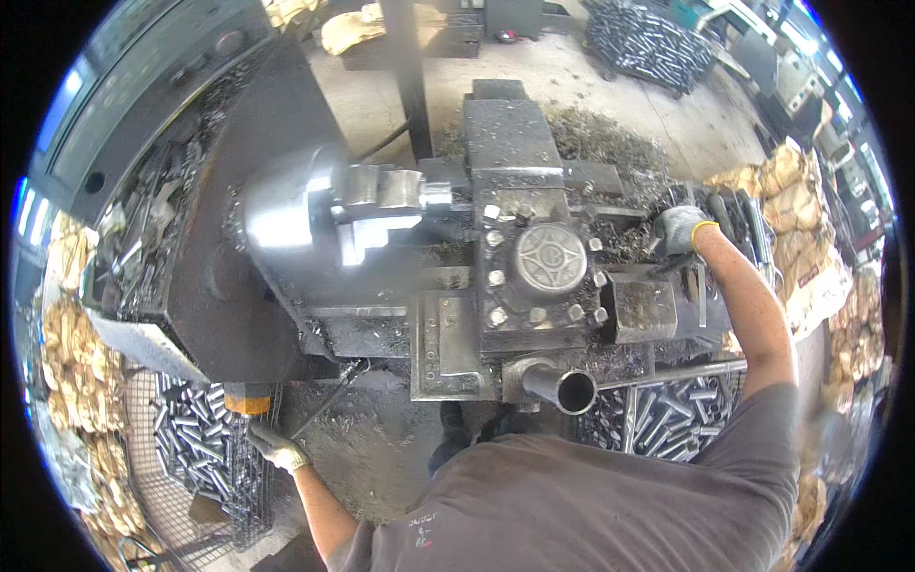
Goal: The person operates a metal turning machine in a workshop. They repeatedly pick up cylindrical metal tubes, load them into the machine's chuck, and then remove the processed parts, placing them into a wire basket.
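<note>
Lathe: shiny chuck (pixel 286 214) at left; tool post (pixel 534 313) at centre, round embossed cap (pixel 551 259) on top. Gloved right hand (pixel 679 230) at machine's right side, grip unclear. Gloved left hand (pixel 274 448) beside wire basket (pixel 141 486) of metal pins (pixel 195 434), just below orange block (pixel 246 401).

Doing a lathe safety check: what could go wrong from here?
1. The chuck looks blurred and may be spinning, with its front uncovered; a glove straying there could get caught.
2. Metal shavings lie near the gloved right hand and might snag or cut it.
3. The gloved left hand is near a wire basket and could scrape it.
</note>
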`<state>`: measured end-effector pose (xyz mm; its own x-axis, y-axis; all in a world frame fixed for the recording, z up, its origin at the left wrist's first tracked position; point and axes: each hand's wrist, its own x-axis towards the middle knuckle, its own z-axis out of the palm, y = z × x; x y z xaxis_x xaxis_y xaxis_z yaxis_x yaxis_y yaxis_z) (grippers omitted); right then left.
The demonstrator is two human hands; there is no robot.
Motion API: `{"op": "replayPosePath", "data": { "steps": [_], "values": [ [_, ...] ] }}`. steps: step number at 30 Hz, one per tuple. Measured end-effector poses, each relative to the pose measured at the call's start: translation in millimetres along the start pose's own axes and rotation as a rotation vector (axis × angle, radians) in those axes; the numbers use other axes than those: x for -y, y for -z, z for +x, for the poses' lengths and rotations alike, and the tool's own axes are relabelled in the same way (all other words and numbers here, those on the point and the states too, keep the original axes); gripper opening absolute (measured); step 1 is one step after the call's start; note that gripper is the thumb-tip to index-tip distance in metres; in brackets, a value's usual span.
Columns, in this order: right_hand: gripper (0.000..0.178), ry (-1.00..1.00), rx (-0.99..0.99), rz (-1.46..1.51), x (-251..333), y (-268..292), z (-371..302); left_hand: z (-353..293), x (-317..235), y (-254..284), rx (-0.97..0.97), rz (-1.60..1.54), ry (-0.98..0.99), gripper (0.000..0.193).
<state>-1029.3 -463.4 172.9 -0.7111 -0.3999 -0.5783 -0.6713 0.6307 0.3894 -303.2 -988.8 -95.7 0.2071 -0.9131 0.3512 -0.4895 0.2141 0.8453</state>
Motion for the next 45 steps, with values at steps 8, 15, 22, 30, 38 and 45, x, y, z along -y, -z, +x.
{"op": "replayPosePath", "data": {
  "steps": [8, 15, 22, 30, 38, 45],
  "values": [
    [0.034, 0.021, -0.257, 0.188, 21.3, 42.2, -1.4, 12.2, -54.1, -5.2, 0.108, 0.258, 0.016, 0.059],
    [0.032, 0.066, -0.344, 0.389, 34.8, 51.3, -19.2, 15.0, -50.2, -16.5, 0.362, -0.728, 0.905, 0.041],
    [0.036, 0.216, -0.528, 0.537, 79.6, 99.0, -31.9, -116.6, -345.8, -234.2, 1.159, 0.206, -0.91, 0.041],
    [0.03, 0.316, -0.657, 0.423, 96.6, 140.7, -76.3, -145.1, -213.9, -497.8, 1.585, 0.514, -0.691, 0.058],
    [0.057, 0.482, -0.571, 0.441, 165.4, 202.6, -9.8, -147.9, -351.7, -260.1, 1.18, -0.002, -0.84, 0.038],
    [0.053, 0.695, -0.169, 0.339, 274.7, 218.3, 87.3, -2.1, -420.1, -209.8, 0.249, 0.018, -1.172, 0.059]
  ]
}}
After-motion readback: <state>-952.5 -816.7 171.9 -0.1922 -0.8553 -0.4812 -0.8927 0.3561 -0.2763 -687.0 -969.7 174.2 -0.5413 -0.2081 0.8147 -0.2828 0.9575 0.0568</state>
